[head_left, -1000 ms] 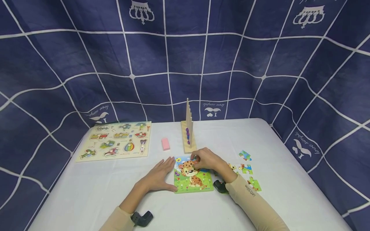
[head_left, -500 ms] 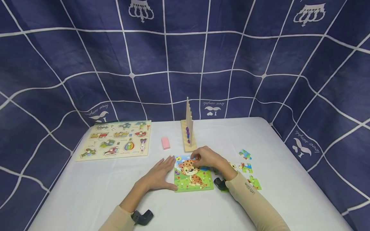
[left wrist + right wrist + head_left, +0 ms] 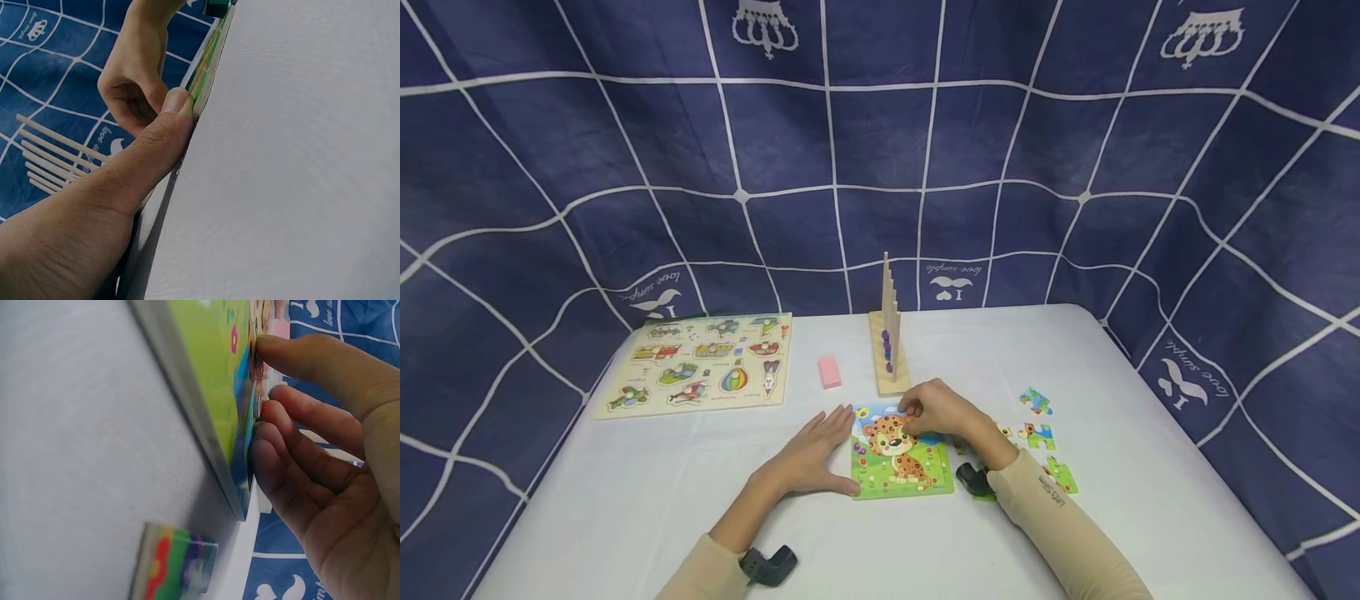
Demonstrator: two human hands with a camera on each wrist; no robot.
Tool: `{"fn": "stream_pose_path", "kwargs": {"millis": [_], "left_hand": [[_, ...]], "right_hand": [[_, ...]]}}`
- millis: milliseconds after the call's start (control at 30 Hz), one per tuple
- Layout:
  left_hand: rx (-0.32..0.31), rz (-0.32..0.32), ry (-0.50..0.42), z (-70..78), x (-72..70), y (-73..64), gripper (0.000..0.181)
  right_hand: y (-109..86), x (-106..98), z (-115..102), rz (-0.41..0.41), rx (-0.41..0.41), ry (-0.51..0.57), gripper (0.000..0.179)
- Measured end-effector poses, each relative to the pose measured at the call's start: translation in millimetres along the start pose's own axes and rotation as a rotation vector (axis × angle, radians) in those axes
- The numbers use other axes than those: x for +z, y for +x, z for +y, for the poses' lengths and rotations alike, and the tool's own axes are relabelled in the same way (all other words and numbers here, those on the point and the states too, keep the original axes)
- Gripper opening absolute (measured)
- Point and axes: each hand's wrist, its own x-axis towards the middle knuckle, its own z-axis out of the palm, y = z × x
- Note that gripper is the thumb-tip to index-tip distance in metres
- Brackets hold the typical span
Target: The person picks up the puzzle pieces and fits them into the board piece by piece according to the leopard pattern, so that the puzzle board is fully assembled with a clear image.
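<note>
A square leopard jigsaw board (image 3: 880, 485) lies on the white table between my hands. My left hand (image 3: 811, 457) rests along its left side, fingers spread and the thumb on the near left corner. In the left wrist view that thumb (image 3: 167, 122) lies against the board's edge. Over the board's upper right part, my right hand (image 3: 942, 408) is bent down and pinches a puzzle piece (image 3: 259, 394) by the leopard's head. Thumb and fingers sit at this piece's edges in the right wrist view, and most of it is hidden. Blue backing shows near it.
Loose jigsaw pieces (image 3: 1039, 437) lie right of the board, some partly behind my right forearm. Behind it stands a wooden peg stand (image 3: 891, 385) with upright rods and purple beads. A pink block (image 3: 830, 372) and a vehicle puzzle board (image 3: 700, 400) are at back left.
My right hand's fingertips shift very slightly at the leopard's head, staying low on the board. The left hand keeps its place.
</note>
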Motion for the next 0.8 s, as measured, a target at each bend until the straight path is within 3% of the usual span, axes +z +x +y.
{"fn": "stream_pose_path", "kwargs": {"millis": [800], "left_hand": [[0.006,-0.001,0.004,0.3,-0.3,0.0,0.126]], "right_hand": [[-6.0,-3.6,5.7,-0.016,0.002,0.044,0.031]]}}
